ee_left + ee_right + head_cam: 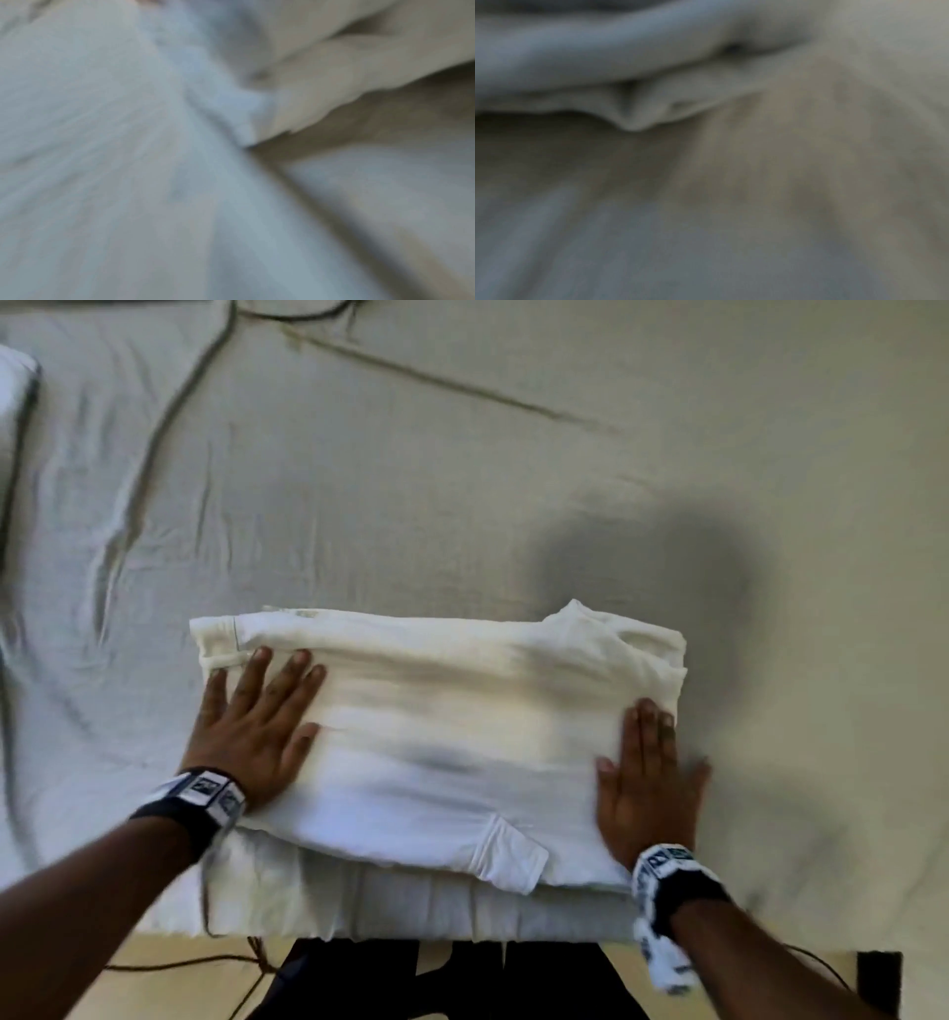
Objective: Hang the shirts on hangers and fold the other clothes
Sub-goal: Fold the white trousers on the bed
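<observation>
A folded white garment (441,726) lies on the bed near its front edge in the head view. My left hand (257,716) lies flat on the garment's left end, fingers spread and straight. My right hand (649,778) presses flat on its right end, fingers straight and together. A small flap of the white cloth sticks out at the garment's near edge. Both wrist views are blurred: the left wrist view shows a fold of the white cloth (295,97) above the sheet, and the right wrist view shows a cloth edge (634,101). No fingers show there.
A wrinkled pale sheet (462,480) covers the bed beyond the garment. A white pillow corner (13,387) sits at the far left. Below the bed edge I see a tan floor (154,983) with dark cables and my dark trousers (436,983).
</observation>
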Demonstrator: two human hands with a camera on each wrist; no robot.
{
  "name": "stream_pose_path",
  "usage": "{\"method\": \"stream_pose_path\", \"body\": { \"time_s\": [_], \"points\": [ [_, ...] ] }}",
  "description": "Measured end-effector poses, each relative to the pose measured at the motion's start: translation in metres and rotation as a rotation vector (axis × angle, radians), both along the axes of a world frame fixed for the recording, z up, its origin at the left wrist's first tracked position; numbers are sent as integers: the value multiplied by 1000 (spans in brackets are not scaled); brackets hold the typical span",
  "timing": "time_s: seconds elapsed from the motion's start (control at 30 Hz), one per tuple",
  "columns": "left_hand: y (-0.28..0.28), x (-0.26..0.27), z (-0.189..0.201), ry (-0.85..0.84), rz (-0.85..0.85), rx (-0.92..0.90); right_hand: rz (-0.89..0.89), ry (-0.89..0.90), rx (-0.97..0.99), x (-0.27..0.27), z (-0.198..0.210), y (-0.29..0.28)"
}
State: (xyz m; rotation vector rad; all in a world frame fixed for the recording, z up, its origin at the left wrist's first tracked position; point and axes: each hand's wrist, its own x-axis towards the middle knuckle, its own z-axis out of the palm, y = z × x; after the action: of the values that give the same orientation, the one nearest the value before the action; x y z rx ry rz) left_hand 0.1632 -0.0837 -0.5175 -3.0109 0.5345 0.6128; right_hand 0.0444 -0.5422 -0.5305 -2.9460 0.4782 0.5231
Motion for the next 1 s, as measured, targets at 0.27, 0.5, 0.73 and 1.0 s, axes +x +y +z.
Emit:
{"method": "stream_pose_path", "body": {
  "time_s": [0.27, 0.5, 0.73, 1.0],
  "points": [
    [-76, -18, 36, -17, 73, -153, 157, -71, 58, 23, 20, 57],
    [-139, 36, 1, -62, -178, -154, 567, -137, 138, 123, -3, 117],
    [-9, 59, -1, -12, 290, -123, 27, -105, -35, 115, -16, -65],
    [1, 68, -6, 99, 390, -72, 12, -79, 45, 115, -27, -67]
  ]
}}
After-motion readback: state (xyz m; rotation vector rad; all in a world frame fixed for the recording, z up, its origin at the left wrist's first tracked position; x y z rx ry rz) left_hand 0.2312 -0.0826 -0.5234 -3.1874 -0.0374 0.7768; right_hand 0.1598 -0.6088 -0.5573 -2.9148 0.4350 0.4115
